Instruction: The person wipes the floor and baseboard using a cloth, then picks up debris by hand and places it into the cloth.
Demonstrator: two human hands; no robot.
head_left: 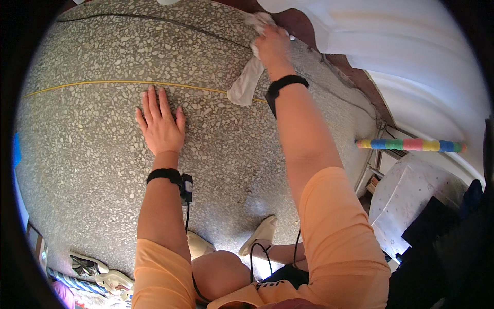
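My left hand (162,129) is pressed flat on a grey speckled terrazzo floor (103,154), fingers spread and holding nothing. Its fingertips come up close to a thin yellow cord (118,82) that crosses the floor. Stretched farther out to the right, my right hand (274,47) is closed on a white cloth (246,85) by the dark red wall base. One end of the cloth trails toward me and lies over the yellow cord; another part bunches up beyond my fingers. My right fingertips are partly hidden.
A black cable (170,21) runs along the far floor. White curtain fabric (411,46) hangs at the right, near a striped multicoloured tube (411,145) and a pale covered object (411,190). Shoes (88,264) lie at lower left. My slippered foot (260,234) rests below.
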